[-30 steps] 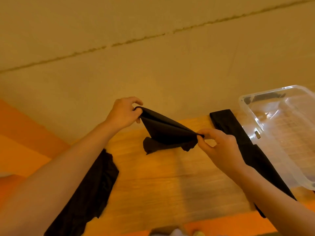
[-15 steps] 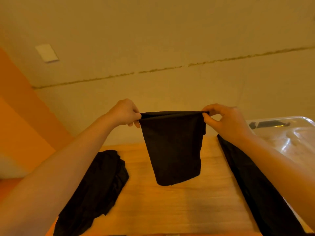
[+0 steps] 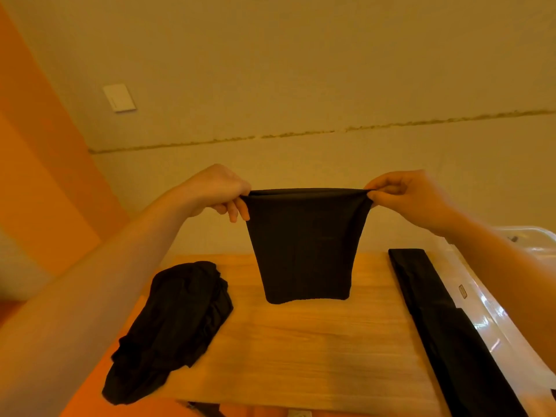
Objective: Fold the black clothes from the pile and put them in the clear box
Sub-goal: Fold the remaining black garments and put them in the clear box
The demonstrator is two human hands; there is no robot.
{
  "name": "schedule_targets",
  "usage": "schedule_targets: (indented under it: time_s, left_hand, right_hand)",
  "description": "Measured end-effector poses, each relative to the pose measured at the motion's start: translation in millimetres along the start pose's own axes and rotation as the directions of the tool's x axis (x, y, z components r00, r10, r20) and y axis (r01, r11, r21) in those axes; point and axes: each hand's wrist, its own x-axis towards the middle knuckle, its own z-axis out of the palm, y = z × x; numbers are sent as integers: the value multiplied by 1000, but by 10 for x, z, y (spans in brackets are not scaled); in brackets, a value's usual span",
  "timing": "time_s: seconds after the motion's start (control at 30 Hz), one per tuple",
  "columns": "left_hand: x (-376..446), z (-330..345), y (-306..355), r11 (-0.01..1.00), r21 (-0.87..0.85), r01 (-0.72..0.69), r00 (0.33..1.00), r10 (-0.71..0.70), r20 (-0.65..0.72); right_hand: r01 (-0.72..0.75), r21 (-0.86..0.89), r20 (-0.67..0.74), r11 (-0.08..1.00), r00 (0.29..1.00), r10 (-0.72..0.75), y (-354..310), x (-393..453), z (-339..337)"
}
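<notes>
Your left hand (image 3: 215, 191) and right hand (image 3: 409, 197) each pinch a top corner of a black garment (image 3: 304, 245), stretching it taut in the air above the wooden tabletop (image 3: 301, 350). A crumpled black pile (image 3: 174, 326) lies to your left, a long folded black piece (image 3: 445, 320) to your right, just beside the clear box (image 3: 529, 236)

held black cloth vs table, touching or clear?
Apart. In the head view the black cloth, pinched at its top corners by the left hand and right hand, hangs with bare wooden table showing below its bottom hem.
</notes>
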Motion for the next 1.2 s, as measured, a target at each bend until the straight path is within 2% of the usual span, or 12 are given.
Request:
schedule_targets:
  time_s: [0.07, 0.23, 0.33, 0.47, 0.53, 0.6, 0.7, 0.87, 1.0, 1.1, 1.2]
  left_hand:
    - [-24, 45, -17, 1000, 7, -16, 1000, 16, 2]
    - [24, 112, -131, 992, -107, -59, 997, 63, 32]
    - [102, 124, -208, 987, -67, -143, 987, 148, 66]
    - [396, 63, -305, 969, 41, -243, 967, 246, -73]
    - [462, 65, -327, 944, 85, -318, 941, 325, -96]
    - [556, -3, -361, 925, 58, -376, 926, 377, -14]
    - [783, -48, -402, 926, 57, -372, 927, 368, 78]
    - [1373, -95, -354, 942, 36, -335, 942, 335, -21]
    - [1793, -112, -268, 935, -99, -340, 932, 320, -171]
    - [1921, -140, -236, 900, -191, -391, 893, 321, -314]
    - [1853, -56, -397, 865, -87, -495, 828, 439, -350]
  right_hand:
    - [-4, -1, 11, 1000, 1000, 4, -3, 0, -32]
    - [-24, 11, 36, 1000, 999, 24, 6, 44, -86]
    - [-37, 20, 34, 999, 999, 37, 13, 105, -112]
    - [-54, -6, 72, 999, 996, 54, 5, 283, -88]
    - [-73, 1, 83, 997, 994, 73, -7, 297, -113]
    - [-90, -23, 97, 996, 991, 92, 2, 408, -113]
    - [-123, -75, 120, 990, 984, 131, 23, 636, -75]
    - [-190, -152, 64, 970, 977, 202, 100, 1153, 33]
    - [-203, -144, -96, 969, 977, 191, 172, 1549, 103]
    - [-165, -102, -241, 981, 961, 137, 174, 1661, 128]
    - [-86, -93, -220, 992, 973, 64, 227, 1488, 213]
